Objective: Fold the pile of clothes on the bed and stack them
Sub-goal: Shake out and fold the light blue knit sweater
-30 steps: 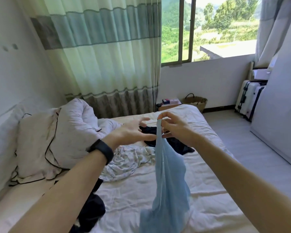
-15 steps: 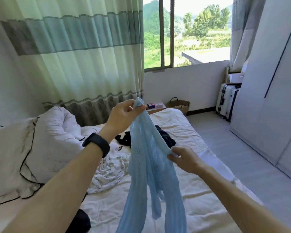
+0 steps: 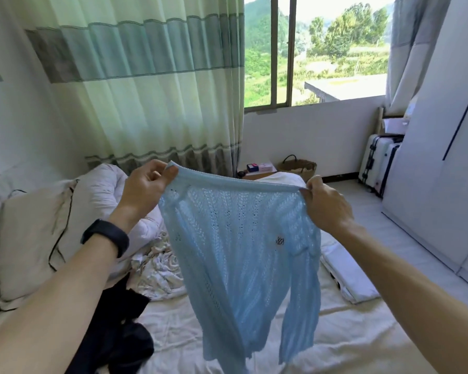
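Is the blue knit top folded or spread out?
Spread out: the blue knit top hangs open, its top edge pinched by left hand and right hand held apart.

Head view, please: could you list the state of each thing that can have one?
Blue knit top: unfolded, held up spread, hanging above the bed.
Left hand: pinches its top left corner.
Right hand: pinches its top right corner.
Patterned garment: crumpled on the bed.
Dark garment: heaped, unfolded.
Curtain: drawn partway.
Suitcase: upright, shut.
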